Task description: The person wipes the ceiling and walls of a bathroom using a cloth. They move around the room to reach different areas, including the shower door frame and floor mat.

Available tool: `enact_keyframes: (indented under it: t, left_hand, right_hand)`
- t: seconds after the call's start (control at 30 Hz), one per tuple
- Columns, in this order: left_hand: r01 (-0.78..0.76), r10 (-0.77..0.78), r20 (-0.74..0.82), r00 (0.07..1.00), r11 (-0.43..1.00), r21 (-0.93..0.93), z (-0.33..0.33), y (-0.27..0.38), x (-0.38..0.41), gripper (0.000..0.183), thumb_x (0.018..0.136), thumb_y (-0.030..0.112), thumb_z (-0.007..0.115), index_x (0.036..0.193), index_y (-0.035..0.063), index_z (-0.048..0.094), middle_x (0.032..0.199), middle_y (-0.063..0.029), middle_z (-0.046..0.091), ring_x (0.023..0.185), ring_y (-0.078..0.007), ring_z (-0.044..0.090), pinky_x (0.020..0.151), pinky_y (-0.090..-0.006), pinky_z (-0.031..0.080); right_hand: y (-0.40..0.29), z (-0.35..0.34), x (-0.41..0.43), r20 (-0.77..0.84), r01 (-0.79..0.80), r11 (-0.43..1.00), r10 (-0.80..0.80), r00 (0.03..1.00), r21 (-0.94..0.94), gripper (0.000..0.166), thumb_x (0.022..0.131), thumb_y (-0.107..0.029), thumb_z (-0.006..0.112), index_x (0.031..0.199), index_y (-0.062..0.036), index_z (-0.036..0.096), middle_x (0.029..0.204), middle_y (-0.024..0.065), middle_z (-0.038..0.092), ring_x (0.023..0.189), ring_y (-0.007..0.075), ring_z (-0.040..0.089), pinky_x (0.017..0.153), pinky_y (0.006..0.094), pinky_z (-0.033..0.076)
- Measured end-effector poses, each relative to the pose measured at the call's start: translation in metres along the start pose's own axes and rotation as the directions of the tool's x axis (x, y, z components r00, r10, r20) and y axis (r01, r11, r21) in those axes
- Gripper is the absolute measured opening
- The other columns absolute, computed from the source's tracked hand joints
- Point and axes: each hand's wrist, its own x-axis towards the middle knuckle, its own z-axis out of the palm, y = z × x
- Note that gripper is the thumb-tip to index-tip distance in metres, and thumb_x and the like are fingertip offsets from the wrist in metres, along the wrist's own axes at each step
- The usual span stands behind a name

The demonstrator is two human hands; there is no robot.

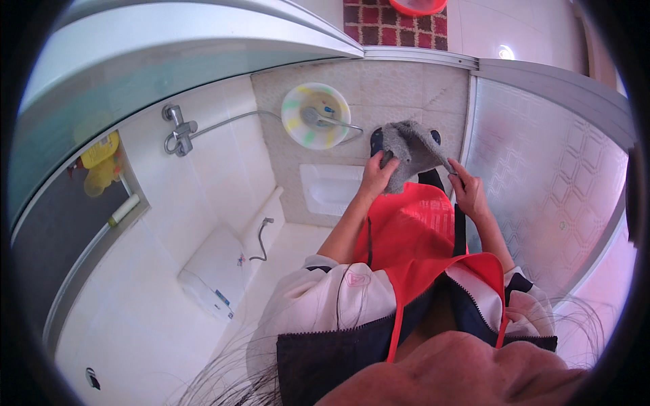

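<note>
A grey, fleecy cloth [398,149] hangs spread out in front of my red apron, over my dark shoes. My left hand [378,175] grips its near left edge, thumb on top. At the right, my right hand [466,188] pinches a corner between thumb and fingers, so the cloth sags into a fold between both hands. Beyond my left hand, a white basin with pastel patches [291,117] stands on the tiled floor. A shower head [314,116] and a small blue item [329,109] are in it. What the blue item is, I cannot tell.
A squat toilet pan [325,190] is set in the floor at left, partly behind my arm. On the left wall are a mixer tap [180,134] with a hose and a white cistern [216,269]. A frosted glass panel [538,167] stands close at right. A door track [421,56] crosses ahead.
</note>
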Motion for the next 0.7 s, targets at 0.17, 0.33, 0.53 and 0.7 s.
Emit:
enact_keyframes:
  t: [0.17,0.33,0.53,0.7]
  left_hand:
    - [-0.05,0.032,0.167,0.985,0.993,0.105,0.047,0.005,-0.005,0.031,0.084,0.019,0.068,0.103,-0.0031,0.062,0.089,-0.0066,0.067,0.079,-0.0108,0.061,0.072,-0.0286,0.05]
    - [-0.12,0.09,0.181,0.979,0.979,0.165,0.083,0.022,-0.008,0.034,0.083,0.026,0.068,0.097,-0.0041,0.062,0.083,-0.0109,0.067,0.076,-0.0132,0.061,0.071,-0.0307,0.049]
    - [-0.118,0.105,0.069,0.992,0.966,0.229,0.086,0.03,-0.013,0.036,0.083,0.031,0.068,0.093,-0.003,0.062,0.079,-0.0144,0.065,0.072,-0.0172,0.062,0.068,-0.0326,0.048]
    - [-0.179,0.195,-0.062,0.979,0.963,0.203,0.083,0.013,-0.02,0.036,0.083,0.031,0.067,0.094,-0.0031,0.062,0.078,-0.0138,0.065,0.071,-0.0171,0.062,0.067,-0.0327,0.048]
  right_hand:
    - [0.024,-0.034,0.005,-0.088,-0.028,1.0,0.029,0.996,0.011,0.035,0.088,-0.013,0.057,0.123,-0.0086,0.057,0.081,0.0276,0.06,0.081,0.0441,0.061,0.067,0.0425,0.049]
    - [0.05,-0.047,0.013,-0.169,-0.091,0.996,0.09,0.981,0.003,0.036,0.088,-0.014,0.058,0.123,-0.0074,0.059,0.064,0.0205,0.055,0.054,0.0247,0.056,0.058,0.0363,0.045]
    - [0.066,-0.049,0.03,-0.076,-0.101,0.994,0.097,0.992,-0.044,0.036,0.088,-0.016,0.057,0.123,-0.007,0.059,0.062,0.018,0.056,0.055,0.0254,0.057,0.058,0.0377,0.045]
    - [0.045,-0.055,0.048,0.057,-0.023,0.996,0.028,0.998,-0.085,0.038,0.088,-0.019,0.057,0.124,-0.0076,0.058,0.068,0.0204,0.06,0.062,0.0294,0.062,0.063,0.0394,0.047]
